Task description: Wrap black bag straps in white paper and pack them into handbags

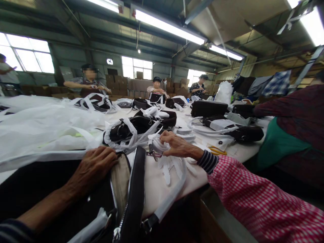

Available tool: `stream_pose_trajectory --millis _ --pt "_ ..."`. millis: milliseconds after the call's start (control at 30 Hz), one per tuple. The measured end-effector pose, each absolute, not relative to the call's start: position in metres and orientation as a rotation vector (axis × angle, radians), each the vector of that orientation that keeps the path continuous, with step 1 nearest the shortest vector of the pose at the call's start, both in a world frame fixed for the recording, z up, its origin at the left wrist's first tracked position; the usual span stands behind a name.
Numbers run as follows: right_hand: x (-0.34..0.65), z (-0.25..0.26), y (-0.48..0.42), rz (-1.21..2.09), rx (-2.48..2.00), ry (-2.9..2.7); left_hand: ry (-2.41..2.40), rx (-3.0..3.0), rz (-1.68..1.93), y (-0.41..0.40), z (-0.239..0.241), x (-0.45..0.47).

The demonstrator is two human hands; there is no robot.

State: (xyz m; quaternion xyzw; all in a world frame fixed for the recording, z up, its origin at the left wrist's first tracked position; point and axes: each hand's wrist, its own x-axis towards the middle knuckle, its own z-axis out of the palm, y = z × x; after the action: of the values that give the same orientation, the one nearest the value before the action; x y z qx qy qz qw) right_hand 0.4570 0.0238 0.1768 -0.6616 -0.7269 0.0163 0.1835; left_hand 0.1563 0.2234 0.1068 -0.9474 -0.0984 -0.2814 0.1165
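A black bag point(45, 189) with an open zipper and beige lining lies against the near table edge. My left hand point(93, 167) presses down on its top, fingers curled over the opening. My right hand point(177, 145), in a red checked sleeve over a striped cuff, pinches a white wrapped strap point(159, 143) beside a metal clasp point(153, 155). The strap's white foam sleeve point(174, 189) trails down over the table edge. A black strap point(135, 189) runs from the bag towards the clasp.
White plastic bags point(37, 128) pile up on the left of the long white table point(154, 182). More black bags wrapped in white point(131, 130) lie ahead. Yellow scissors point(216, 151) rest on the right. A person in a dark red top point(296, 118) stands at right; others work at the far side.
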Motion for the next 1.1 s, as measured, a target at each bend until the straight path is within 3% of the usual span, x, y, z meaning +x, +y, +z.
stream_pose_trajectory --millis 167,267,533,667,867,1100 --pt "0.438 0.218 0.018 0.062 -1.941 -1.947 -0.122 -2.626 -0.722 0.21 0.108 0.15" --pt "0.429 0.231 0.012 0.258 -1.997 -1.898 -0.223 -2.704 -0.679 0.212 0.108 0.151" --pt "0.401 0.176 0.009 0.597 -1.858 -2.137 -0.112 -2.734 -0.842 0.22 0.101 0.152" --pt "0.423 0.175 0.019 0.863 -1.644 -2.042 -0.215 -2.816 -0.829 0.221 0.099 0.152" --pt "0.472 0.167 0.053 0.146 -2.165 -1.796 -0.292 -2.862 -0.811 0.227 0.094 0.153" --pt "0.47 0.125 0.075 -0.159 -2.391 -1.823 -0.312 -2.877 -0.877 0.229 0.091 0.154"
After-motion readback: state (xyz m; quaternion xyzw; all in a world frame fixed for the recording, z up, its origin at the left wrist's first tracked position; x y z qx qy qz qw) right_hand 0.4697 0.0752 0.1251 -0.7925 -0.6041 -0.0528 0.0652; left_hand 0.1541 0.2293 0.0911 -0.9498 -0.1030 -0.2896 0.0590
